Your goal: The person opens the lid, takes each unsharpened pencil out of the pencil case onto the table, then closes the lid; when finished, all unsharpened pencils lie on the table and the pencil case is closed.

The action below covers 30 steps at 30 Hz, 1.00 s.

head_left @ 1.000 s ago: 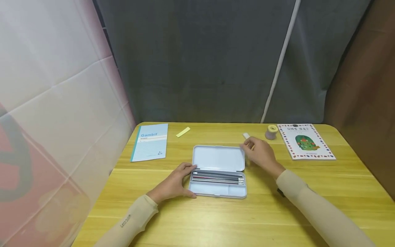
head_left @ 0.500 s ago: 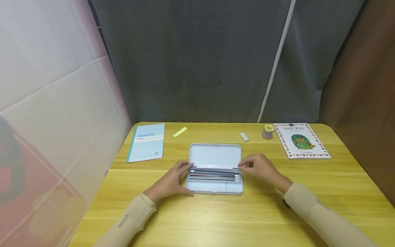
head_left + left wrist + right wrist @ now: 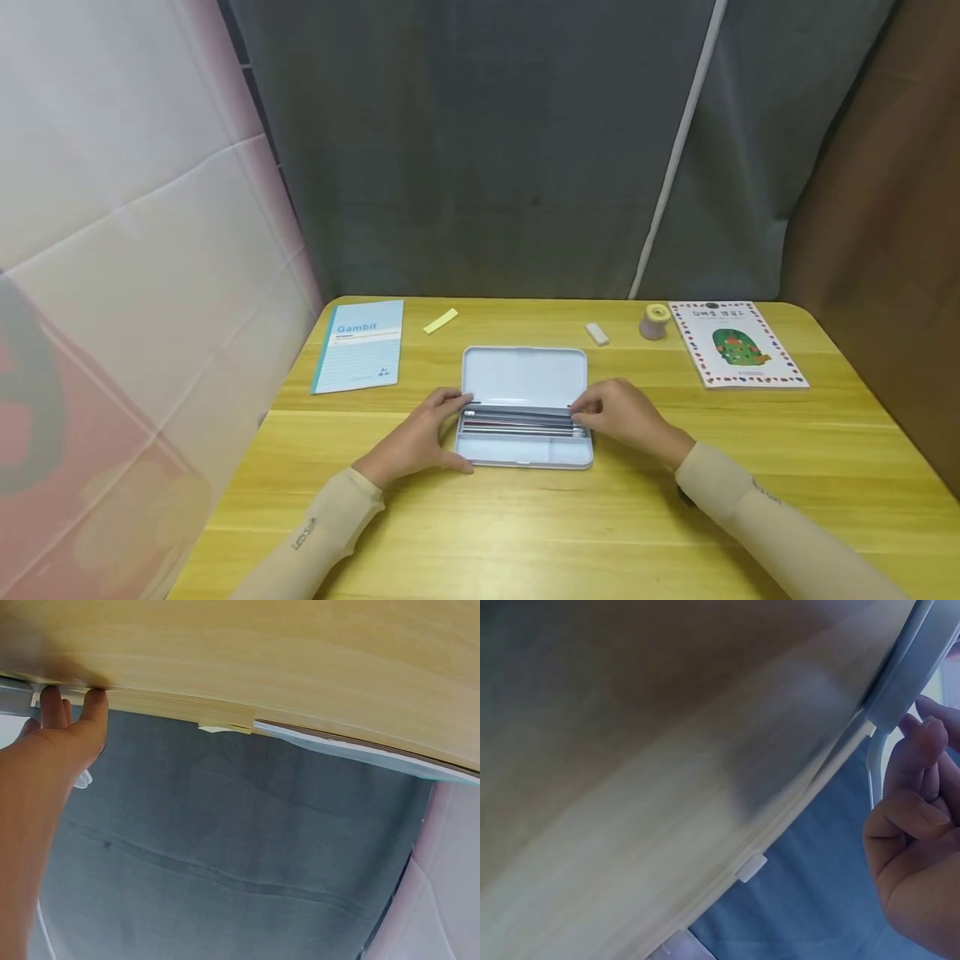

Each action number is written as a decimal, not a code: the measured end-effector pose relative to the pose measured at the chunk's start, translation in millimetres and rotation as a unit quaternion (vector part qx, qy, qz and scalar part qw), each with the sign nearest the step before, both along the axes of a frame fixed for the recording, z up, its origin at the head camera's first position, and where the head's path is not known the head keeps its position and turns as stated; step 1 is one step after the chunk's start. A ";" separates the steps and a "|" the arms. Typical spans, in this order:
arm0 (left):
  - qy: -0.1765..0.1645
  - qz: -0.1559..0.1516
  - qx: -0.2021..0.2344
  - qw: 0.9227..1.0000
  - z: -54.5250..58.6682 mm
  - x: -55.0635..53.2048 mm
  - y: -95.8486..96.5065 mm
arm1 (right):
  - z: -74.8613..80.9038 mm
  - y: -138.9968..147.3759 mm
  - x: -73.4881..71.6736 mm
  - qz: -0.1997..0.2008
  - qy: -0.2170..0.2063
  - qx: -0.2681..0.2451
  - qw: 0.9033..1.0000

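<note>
1. Wooden desk (image 3: 525, 533) bears an open case (image 3: 501, 452), pencils (image 3: 517, 427) in its rear compartment
2. Left hand (image 3: 416, 437) touches its left side, fingers spread
3. Right hand (image 3: 626, 421) has moved in to the pencils' ends, so work seems centred there; cannot tell if its curled grip pinches one

Pencil case (image 3: 504, 451), pale and shallow, rectangular with rounded corners: lying flat and open on the table, hinged lid tipped back at the rear, front part divided into a long left and a short right compartment, left side spanned by the left hand (image 3: 411, 442). Pencils (image 3: 517, 429), several, slender, mostly dark with one reddish: laid side by side lengthwise in the rear compartment, the right hand's (image 3: 630, 418) curled fingers at their right end, grip on any one unclear.
</note>
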<state>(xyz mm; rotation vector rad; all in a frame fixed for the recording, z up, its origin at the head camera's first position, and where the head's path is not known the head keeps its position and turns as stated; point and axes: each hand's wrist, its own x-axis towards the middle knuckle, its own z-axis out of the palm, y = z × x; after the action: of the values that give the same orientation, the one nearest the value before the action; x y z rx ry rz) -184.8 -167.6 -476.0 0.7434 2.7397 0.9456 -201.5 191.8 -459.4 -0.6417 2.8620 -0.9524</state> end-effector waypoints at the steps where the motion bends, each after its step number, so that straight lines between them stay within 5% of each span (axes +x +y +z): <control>1: 0.000 0.000 -0.001 1.000 0.1 -0.1 0.2 | 0.2 -0.2 -0.4 -0.001 -0.003 0.002 1.000; 18: -0.007 0.003 0.001 1.000 0.5 0.1 1.0 | -4.5 -1.7 -4.7 0.003 -0.011 0.048 0.999; 30: -0.007 0.008 0.007 1.000 -1.8 0.5 1.3 | -4.8 -2.7 -3.3 0.005 0.004 0.036 0.999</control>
<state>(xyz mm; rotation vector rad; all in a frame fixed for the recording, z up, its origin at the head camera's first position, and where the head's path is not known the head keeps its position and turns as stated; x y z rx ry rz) -184.4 -166.3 -477.8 0.7157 2.7346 0.9712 -204.9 189.1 -464.2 -0.6537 2.8824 -0.8430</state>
